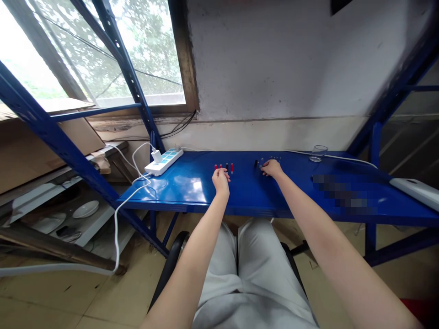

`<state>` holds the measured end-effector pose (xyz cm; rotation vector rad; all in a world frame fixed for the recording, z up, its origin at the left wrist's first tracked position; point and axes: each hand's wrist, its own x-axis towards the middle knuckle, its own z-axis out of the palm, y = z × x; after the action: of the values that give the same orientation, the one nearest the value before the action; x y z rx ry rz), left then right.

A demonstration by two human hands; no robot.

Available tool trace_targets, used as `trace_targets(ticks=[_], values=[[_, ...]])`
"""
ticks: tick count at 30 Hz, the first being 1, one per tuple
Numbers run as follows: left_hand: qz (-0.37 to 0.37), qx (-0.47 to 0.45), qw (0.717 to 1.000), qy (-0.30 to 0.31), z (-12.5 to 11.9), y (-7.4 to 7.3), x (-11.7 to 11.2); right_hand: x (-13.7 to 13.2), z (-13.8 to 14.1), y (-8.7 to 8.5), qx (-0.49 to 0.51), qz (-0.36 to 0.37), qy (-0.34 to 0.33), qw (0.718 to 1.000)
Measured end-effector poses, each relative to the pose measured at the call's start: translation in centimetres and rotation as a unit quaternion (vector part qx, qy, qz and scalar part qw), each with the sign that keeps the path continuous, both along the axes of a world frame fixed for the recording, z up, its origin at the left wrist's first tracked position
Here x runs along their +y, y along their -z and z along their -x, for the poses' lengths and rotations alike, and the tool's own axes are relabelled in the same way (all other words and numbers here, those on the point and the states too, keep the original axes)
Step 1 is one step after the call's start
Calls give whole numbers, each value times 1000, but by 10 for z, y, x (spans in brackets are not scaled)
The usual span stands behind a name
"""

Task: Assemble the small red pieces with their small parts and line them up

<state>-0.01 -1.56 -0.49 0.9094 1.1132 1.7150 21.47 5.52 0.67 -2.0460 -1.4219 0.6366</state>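
Observation:
My left hand (221,179) is over the blue tabletop with its fingers curled in, just in front of a row of small upright pieces. Among them are a red cylinder (232,167) at the right end and a black one (227,166) beside it. Whatever the left fingers hold, if anything, is too small to make out. My right hand (272,168) reaches down to the tabletop with its fingertips drawn together. Close to those fingertips stand a small black piece (256,163) and a tiny greyish piece (262,161). Several more tiny pieces lie behind the right hand, partly hidden.
A white power strip (164,161) with a plug and cables lies at the table's left end. To the right are a clear glass (318,153), a blurred-out dark object (343,194) and a white device (416,189). Blue posts frame the blue table (185,176).

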Motion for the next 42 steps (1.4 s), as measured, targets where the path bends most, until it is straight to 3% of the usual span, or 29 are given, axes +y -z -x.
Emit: trace_targets(ticks=[5,10,13,27,42], values=[[-2,-27,1000,5,0,-1,1,-29,8,-4,-33,-63,-20,997],[1,-29,1000,-4,-1,-2,1,-44,49,-1,-52,-145,-176,972],[-1,-32,999,-7,-1,-2,1,-42,74,3,-53,-161,-221,961],[1,-23,1000,-1,-1,-5,-1,-22,119,8,-122,-136,-163,970],[-11,-8,1000,4,-1,1,2,-20,119,12,-163,-151,-157,962]])
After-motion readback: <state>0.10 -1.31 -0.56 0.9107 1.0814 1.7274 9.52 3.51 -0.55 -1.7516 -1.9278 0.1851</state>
